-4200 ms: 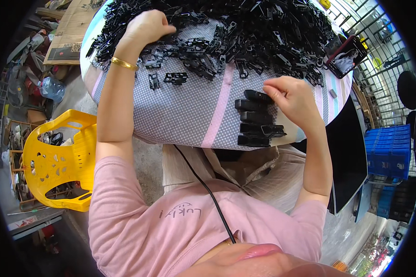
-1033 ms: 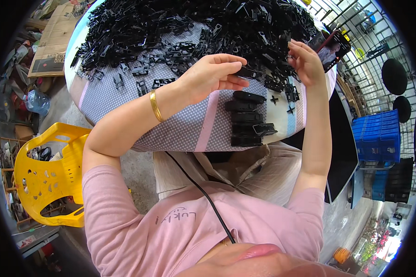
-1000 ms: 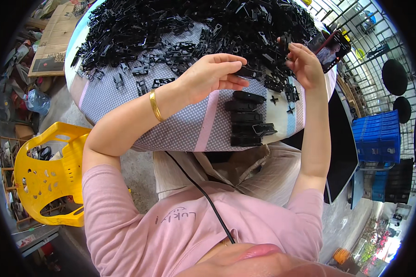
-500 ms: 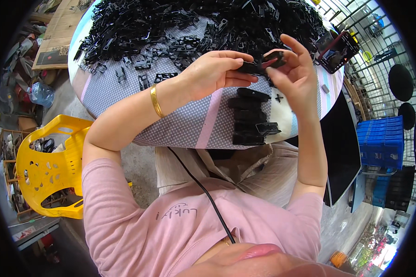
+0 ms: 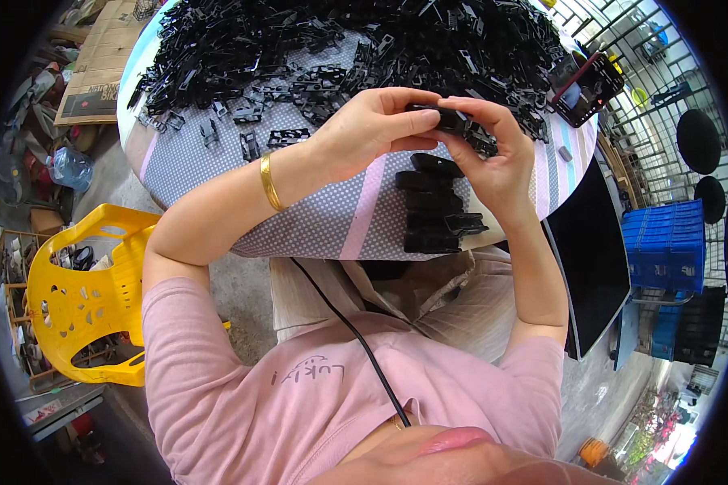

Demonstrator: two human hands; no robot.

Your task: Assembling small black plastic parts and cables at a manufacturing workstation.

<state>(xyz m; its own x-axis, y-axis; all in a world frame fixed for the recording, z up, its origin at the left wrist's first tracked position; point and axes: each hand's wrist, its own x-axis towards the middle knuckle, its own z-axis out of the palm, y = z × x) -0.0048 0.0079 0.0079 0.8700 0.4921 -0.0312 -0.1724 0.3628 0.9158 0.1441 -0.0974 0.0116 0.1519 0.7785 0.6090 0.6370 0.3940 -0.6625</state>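
Above the near side of the table, my left hand [image 5: 368, 133] and my right hand [image 5: 497, 158] meet around a small black plastic part [image 5: 451, 120]. The left thumb and fingers pinch its left end. My right fingers curl over its other end, with the thumb below. Much of the part is hidden by the fingers, so its exact kind cannot be made out. Just below the hands, a row of similar long black parts [image 5: 430, 202] lies side by side by the table's near edge. Loose black clip-like pieces [image 5: 287, 136] are scattered left of my hands.
A large heap of black pieces [image 5: 283, 40] covers the far part of the round table [image 5: 299, 218]. To the right stand a phone-like screen [image 5: 586, 89], a black panel [image 5: 594, 259] and blue crates [image 5: 663, 246]. A yellow chair [image 5: 81, 299] stands at left.
My right hand has moved left and slightly down, its raised index finger now folded onto the black part. Both hands have come closer together around it. The reddish spot seen there before is hidden.
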